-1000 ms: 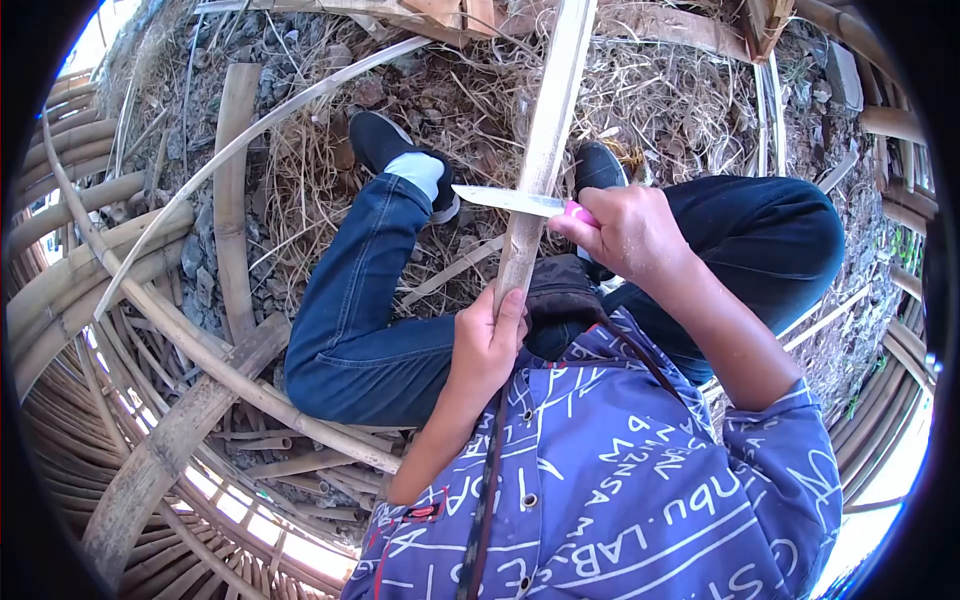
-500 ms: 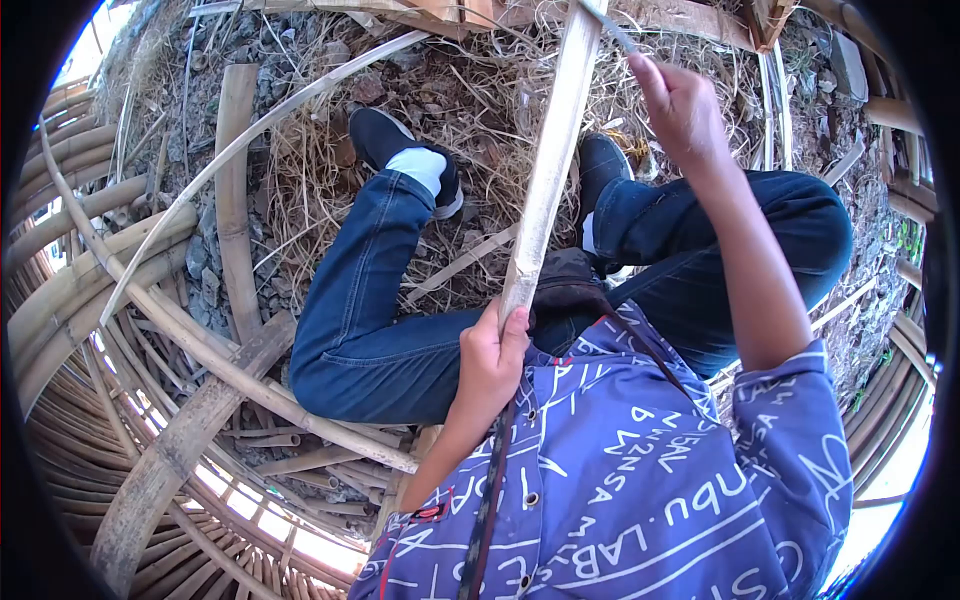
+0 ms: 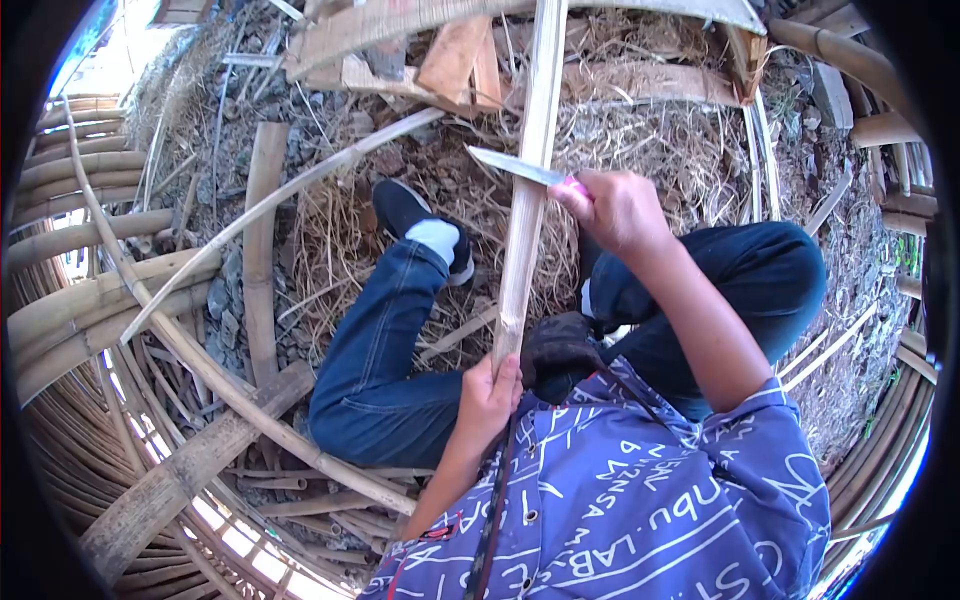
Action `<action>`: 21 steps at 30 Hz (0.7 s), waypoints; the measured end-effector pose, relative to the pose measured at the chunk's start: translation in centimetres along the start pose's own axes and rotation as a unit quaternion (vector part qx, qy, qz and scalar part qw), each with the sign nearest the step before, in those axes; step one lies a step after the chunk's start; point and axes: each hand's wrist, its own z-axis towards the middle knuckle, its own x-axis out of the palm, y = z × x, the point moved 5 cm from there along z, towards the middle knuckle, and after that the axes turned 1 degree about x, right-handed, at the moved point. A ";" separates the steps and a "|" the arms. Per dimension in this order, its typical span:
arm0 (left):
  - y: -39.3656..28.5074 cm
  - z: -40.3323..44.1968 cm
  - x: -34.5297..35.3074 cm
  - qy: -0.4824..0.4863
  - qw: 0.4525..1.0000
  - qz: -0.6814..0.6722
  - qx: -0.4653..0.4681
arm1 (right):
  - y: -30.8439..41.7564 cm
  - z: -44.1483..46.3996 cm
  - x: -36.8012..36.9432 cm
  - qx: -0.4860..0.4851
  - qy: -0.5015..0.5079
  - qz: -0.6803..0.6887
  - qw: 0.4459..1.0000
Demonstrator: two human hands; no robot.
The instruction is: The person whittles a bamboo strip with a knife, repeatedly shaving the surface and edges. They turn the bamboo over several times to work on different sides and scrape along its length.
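Note:
A long pale bamboo strip (image 3: 521,245) runs from my lap up past the top edge of the view. Its near end is closed in my left hand (image 3: 490,398), with the thumb along the strip. My right hand (image 3: 622,210) is wrapped round the pink handle of a knife (image 3: 515,166). The blade lies across the strip around its middle, its tip pointing left. From this angle I cannot tell how deeply the edge meets the strip. Fine shavings (image 3: 335,240) cover the ground between my legs.
A wooden frame (image 3: 640,85) with curved boards stands ahead. Bamboo poles (image 3: 262,260) and a thin strip (image 3: 270,215) lie to the left over grey rubble. Bundled bamboo (image 3: 90,300) curves along the left side. My bent legs (image 3: 370,350) flank the strip.
My right hand has drawn the knife down the strip towards me, from near its top to its middle. The view has shifted, showing more of the wooden frame. My left hand keeps its hold.

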 end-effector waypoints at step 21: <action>3.4 -4.6 -2.9 -0.054 0.975 0.188 0.103 | -1.3 3.4 -2.1 -0.041 -0.076 -0.074 0.994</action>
